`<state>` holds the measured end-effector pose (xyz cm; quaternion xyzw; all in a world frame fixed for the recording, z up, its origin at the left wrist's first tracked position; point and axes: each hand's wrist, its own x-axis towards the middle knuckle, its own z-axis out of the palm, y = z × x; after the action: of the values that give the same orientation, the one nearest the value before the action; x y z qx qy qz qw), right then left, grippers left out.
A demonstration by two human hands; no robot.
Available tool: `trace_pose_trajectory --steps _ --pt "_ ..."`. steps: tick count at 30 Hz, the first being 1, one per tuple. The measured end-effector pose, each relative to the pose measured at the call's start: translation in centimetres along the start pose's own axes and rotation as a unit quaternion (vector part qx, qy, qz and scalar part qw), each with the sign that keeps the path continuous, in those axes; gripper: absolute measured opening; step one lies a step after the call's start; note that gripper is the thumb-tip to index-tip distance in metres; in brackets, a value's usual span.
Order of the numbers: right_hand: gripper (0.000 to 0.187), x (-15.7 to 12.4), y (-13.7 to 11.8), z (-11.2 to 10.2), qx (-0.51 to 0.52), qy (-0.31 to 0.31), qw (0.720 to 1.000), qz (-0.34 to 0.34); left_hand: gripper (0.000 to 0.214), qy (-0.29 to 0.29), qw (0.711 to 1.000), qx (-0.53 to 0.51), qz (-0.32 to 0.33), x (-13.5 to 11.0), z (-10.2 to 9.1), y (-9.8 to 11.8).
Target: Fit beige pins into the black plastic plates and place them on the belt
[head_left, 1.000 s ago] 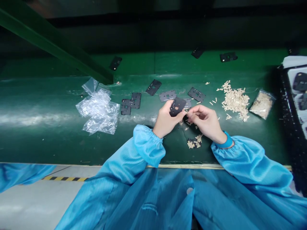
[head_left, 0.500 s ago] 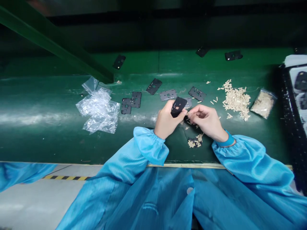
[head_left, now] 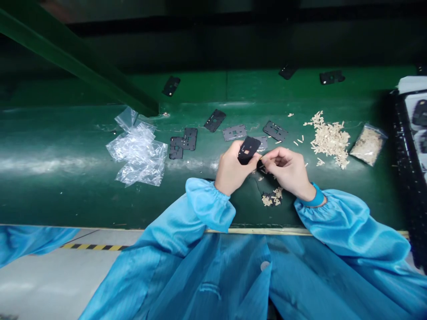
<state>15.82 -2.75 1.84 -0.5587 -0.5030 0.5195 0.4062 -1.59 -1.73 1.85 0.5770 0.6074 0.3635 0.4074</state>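
Note:
My left hand (head_left: 231, 168) holds a black perforated plate (head_left: 249, 150) by its lower part, with the plate tilted up. My right hand (head_left: 287, 168) pinches a small beige strip (head_left: 263, 157) between finger and thumb, right at the plate's lower right edge. Loose beige strips lie in a large pile (head_left: 330, 140) to the right, and a small pile (head_left: 271, 198) sits below my hands. Several similar black plates (head_left: 234, 132) lie on the green surface just beyond my hands.
A crumpled clear plastic bag (head_left: 138, 155) lies to the left, and a small bag of beige strips (head_left: 368, 144) to the right. A black tray (head_left: 412, 133) holding plates stands at the right edge. A green beam (head_left: 73, 58) crosses overhead, with more black plates (head_left: 332, 77) on the far belt.
The far black plates have slid rightward along the belt. My hands have barely moved, and the held plate has shifted slightly, staying in my left hand.

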Motion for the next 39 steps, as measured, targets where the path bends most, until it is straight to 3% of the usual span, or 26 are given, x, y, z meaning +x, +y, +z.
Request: trace_pose_trajectory --steps 5,10,14,17,22,28,32,34,39 --pt "0.011 0.6 -0.2 -0.9 0.005 -0.003 1.000 0.007 0.021 0.010 0.998 -0.058 -0.003 1.0 -0.6 -0.7" --pt "0.013 0.8 -0.3 -1.5 0.001 -0.027 0.999 0.017 0.014 -0.079 0.997 -0.003 0.020 0.8 -0.9 -0.8" --pt "0.014 0.8 -0.1 -1.5 -0.011 -0.050 0.998 0.024 0.031 -0.094 0.995 -0.027 0.021 0.8 -0.8 -0.7" --pt "0.015 0.8 -0.1 -1.5 -0.019 -0.063 0.998 0.022 0.027 -0.080 0.995 -0.051 0.014 1.0 -0.7 -0.6" --pt "0.019 0.7 -0.1 -1.5 -0.035 -0.080 0.996 0.010 0.030 -0.112 0.987 -0.112 -0.024 0.9 -0.5 -0.3" --pt "0.010 0.4 0.4 -1.3 -0.168 -0.032 0.980 -0.107 0.026 -0.075 0.991 -0.113 -0.023 0.9 -0.3 -0.4" --pt "0.011 0.0 0.3 -1.4 -0.239 0.035 0.938 -0.248 0.028 -0.077 0.986 -0.141 -0.035 1.0 -0.3 -0.4" --pt "0.009 -0.1 0.3 -1.4 -0.268 0.025 0.916 -0.298 0.026 -0.076 0.987 -0.137 -0.031 1.0 -0.3 -0.3" --pt "0.012 -0.2 0.5 -1.0 -0.297 -0.001 0.900 -0.318 0.025 -0.055 0.994 -0.093 -0.016 0.6 -0.2 0.0"
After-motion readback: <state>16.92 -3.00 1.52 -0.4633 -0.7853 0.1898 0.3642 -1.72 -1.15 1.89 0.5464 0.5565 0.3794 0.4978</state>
